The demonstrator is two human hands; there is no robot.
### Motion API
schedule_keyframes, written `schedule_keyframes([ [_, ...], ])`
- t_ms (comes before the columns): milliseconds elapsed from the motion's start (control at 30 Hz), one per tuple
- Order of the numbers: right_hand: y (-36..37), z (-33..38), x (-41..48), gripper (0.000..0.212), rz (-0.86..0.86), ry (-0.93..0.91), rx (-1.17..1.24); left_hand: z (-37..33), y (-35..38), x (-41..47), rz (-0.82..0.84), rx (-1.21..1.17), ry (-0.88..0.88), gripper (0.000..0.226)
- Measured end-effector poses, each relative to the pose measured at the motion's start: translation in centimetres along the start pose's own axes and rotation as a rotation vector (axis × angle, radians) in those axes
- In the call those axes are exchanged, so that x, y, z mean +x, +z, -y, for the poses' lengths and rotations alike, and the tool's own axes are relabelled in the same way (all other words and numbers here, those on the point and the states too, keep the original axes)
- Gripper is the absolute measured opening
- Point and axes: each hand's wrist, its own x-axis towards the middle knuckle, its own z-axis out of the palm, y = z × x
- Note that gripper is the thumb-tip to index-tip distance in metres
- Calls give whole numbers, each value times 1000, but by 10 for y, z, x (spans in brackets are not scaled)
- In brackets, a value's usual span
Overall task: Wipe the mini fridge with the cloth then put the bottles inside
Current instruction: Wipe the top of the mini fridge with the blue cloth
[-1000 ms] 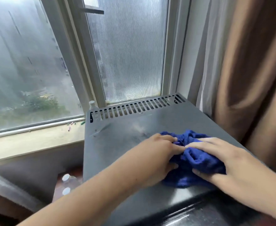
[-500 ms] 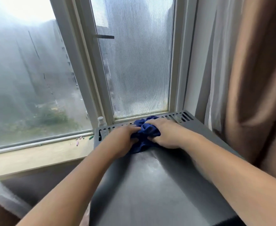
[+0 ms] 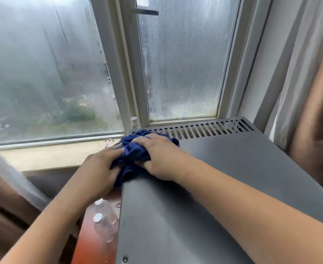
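The dark grey top of the mini fridge (image 3: pixel 233 168) fills the lower right, with a slotted vent along its back edge. A crumpled blue cloth (image 3: pixel 133 153) lies at the fridge's back left corner, partly hanging over the left edge. My left hand (image 3: pixel 99 168) grips the cloth from the left, off the fridge's side. My right hand (image 3: pixel 156 157) presses down on the cloth from the right, fingers curled into it. Two clear plastic bottles (image 3: pixel 105 220) with white caps stand on a reddish wooden surface (image 3: pixel 92 244) left of the fridge. A third bottle cap (image 3: pixel 134 121) shows behind the fridge by the window.
A window with misted glass (image 3: pixel 183 73) stands right behind the fridge, with a pale sill (image 3: pixel 48 155) to the left. Brown and white curtains (image 3: pixel 313 92) hang close on the right. Another curtain (image 3: pixel 10 187) hangs at the lower left.
Both hands have carried the cloth from the front right of the fridge top to the back vent, then left to the back left corner. The left hand now hangs off the side.
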Motion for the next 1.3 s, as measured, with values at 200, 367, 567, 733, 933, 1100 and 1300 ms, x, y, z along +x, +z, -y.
schedule_keyframes([
  [200,-24,-44,33,56,-96,184,8,-4,22,92,87,171,74,33],
  [367,-38,-71,11,55,-167,263,-26,-26,54,137,182,286,80,27],
  [567,-70,-100,-43,50,-189,379,-139,-80,88,142,221,186,225,24],
  [733,-104,-104,-122,53,-127,379,-176,-134,100,113,326,166,440,38],
  [933,-106,-96,-213,52,-78,267,-132,-162,99,54,334,12,762,8],
  [1100,-103,-102,-194,53,-128,205,-95,-150,90,68,297,30,743,19],
  [1300,-126,-180,-136,53,-92,257,-56,-166,125,138,246,107,559,24],
])
